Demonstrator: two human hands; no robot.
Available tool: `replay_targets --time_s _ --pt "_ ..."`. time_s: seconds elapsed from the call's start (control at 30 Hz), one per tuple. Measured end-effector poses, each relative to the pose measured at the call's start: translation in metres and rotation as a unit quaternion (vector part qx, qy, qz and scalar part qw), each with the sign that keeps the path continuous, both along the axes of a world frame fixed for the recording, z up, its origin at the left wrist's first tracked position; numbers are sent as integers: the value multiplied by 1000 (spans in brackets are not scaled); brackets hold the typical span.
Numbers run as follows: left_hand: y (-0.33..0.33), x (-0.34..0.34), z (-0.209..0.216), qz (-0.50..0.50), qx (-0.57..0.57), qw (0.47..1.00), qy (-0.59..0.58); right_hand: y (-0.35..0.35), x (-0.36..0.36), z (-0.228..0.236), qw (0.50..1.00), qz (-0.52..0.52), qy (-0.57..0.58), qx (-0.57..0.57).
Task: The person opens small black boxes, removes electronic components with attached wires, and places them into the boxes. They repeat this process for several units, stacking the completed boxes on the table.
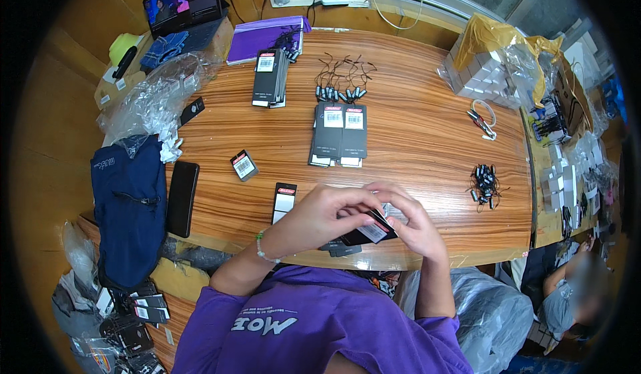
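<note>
My left hand (319,215) and my right hand (408,219) meet at the near edge of the wooden table (427,134). Together they hold a small black card package (370,230) with a white label, the fingers of both pinched on it. Another black package (340,247) lies just under my hands. A narrow black card with a white window (284,200) lies left of my left hand. Two stacks of black flat packages (340,134) sit in the middle of the table.
A further black package stack (269,77), a row of small corded parts (340,84), a small labelled box (244,165) and a tangle of black parts (485,186) lie on the table. A black phone (181,197) and blue bag (130,207) are at left. Another person (567,294) sits at lower right.
</note>
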State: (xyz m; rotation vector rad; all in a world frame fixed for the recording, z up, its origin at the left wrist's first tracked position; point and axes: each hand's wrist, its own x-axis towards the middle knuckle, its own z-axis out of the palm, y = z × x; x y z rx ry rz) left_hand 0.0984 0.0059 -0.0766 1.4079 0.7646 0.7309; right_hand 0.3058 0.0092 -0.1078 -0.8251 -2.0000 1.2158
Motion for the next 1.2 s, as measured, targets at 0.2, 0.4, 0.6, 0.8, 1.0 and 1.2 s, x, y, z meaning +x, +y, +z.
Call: replay_targets --time_s 0.2,0.4,0.6,0.8,1.0,1.2 --pt "-1 -2 -1 -11 29 999 9 -10 -3 -6 938 49 154 -305" --pt "0 -9 6 -36 19 998 39 -7 -2 0 998 29 12 -51" --pt "7 -16 -15 46 -13 998 -50 -10 -10 -8 875 -63 360 -317" --pt "-4 -3 -41 -21 -61 994 -89 -3 -25 -13 755 -151 528 -358" --pt "-6 10 -43 -52 -115 988 -93 -8 -41 -17 847 -190 444 -222" --pt "-5 21 -57 -78 -85 985 -126 -9 -42 -15 848 -184 443 -226"
